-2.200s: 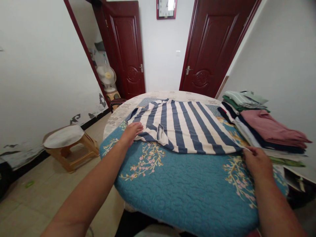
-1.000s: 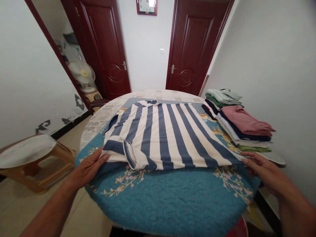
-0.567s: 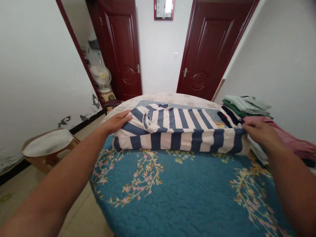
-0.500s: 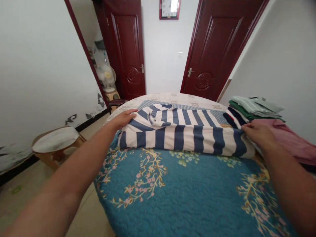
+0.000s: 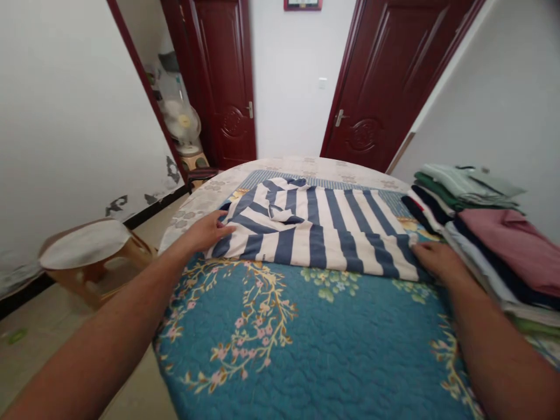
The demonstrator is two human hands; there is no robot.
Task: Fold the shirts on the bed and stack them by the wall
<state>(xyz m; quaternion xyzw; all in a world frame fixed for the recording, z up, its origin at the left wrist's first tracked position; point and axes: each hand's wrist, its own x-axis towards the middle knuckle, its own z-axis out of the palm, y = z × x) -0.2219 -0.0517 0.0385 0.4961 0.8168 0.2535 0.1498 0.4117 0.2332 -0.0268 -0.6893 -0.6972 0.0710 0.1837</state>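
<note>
A navy-and-white striped shirt (image 5: pixel 301 233) lies folded lengthwise on a blue quilted cover, its near edge flat and its collar part rumpled toward the left. My left hand (image 5: pixel 209 231) rests at the shirt's left end, thumb and fingers apart and touching the fabric. At the opposite end, my right hand (image 5: pixel 437 258) has its fingers closed on the near right corner of the shirt. Part of that corner is hidden by the fingers.
Stacked folded clothes (image 5: pixel 511 251) stand to the right, close to my right forearm. The blue floral quilted cover (image 5: pixel 350 344) spreads over the table in front. A stool (image 5: pixel 87 245) is on the floor at left. Two dark red doors (image 5: pixel 394 76) are behind.
The shirt's raised near fold has come down flat. My right hand has lowered toward the table with the corner, and my left hand has shifted slightly left and down.
</note>
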